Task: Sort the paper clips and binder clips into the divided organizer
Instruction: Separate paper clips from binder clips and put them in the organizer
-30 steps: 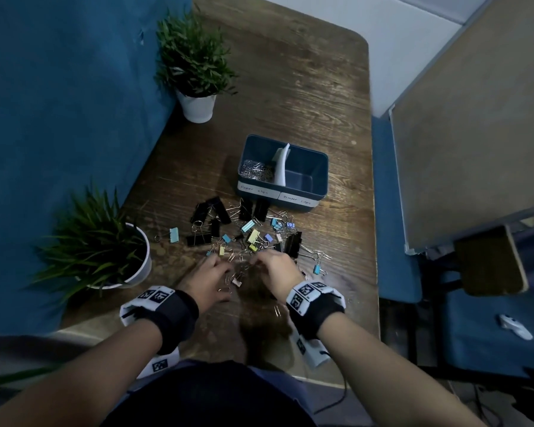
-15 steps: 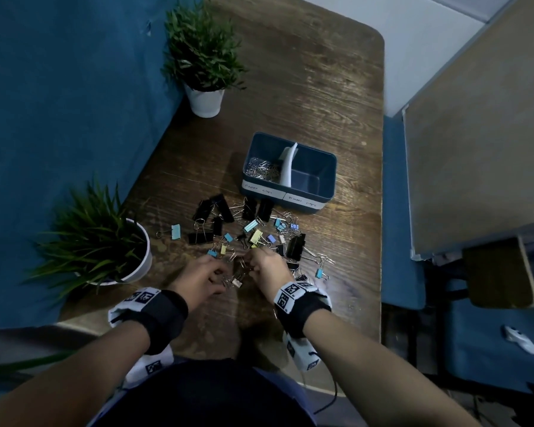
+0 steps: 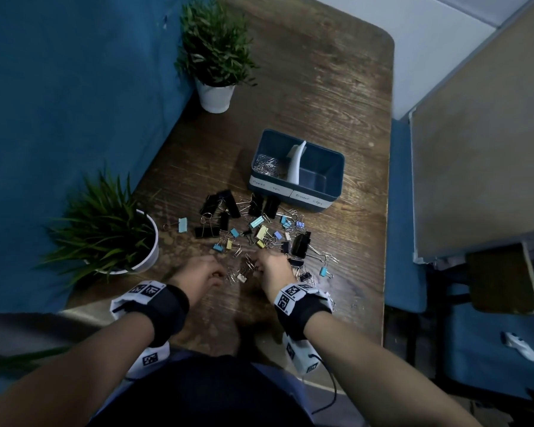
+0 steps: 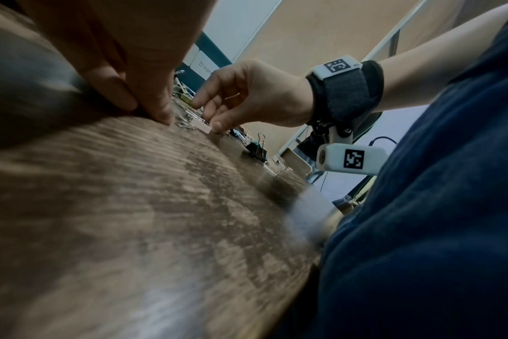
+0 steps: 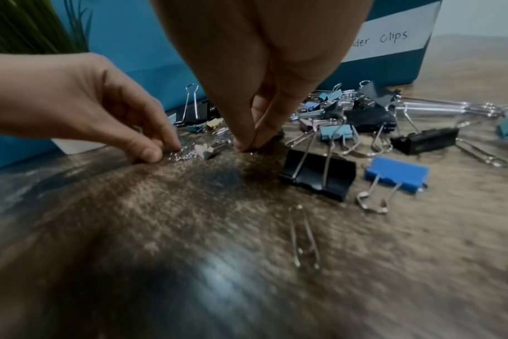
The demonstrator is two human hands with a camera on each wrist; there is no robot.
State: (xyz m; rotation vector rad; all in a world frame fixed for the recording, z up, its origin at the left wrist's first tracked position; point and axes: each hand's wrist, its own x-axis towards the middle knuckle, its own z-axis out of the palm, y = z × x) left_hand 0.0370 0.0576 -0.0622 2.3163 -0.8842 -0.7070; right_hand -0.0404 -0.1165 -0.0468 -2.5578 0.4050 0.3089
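The blue divided organizer [image 3: 318, 201] stands beyond the pile; silver paper clips [image 3: 267, 164] fill its left compartment and the right one shows only its floor. Loose binder clips [image 3: 259, 232], black and pastel, lie scattered in front of it. At the pile's near edge, my left hand [image 3: 219, 274] [image 5: 163, 150] pinches at a small heap of paper clips [image 5: 183, 153]. My right hand [image 3: 258, 266] [image 5: 248, 145] pinches something tiny on the table; its fingertips hide what. A small white binder clip [image 5: 208, 150] lies between the hands.
Two potted plants [image 3: 105, 232] [image 3: 215, 57] stand along the blue wall on the left. A black binder clip [image 5: 319, 176], a blue binder clip [image 5: 396, 172] and a lone paper clip [image 5: 303, 238] lie near my right wrist. The table edge [image 3: 386, 241] is close on the right.
Both hands have drawn closer together at the near edge of the pile. Their fingertips now almost meet over the small clips.
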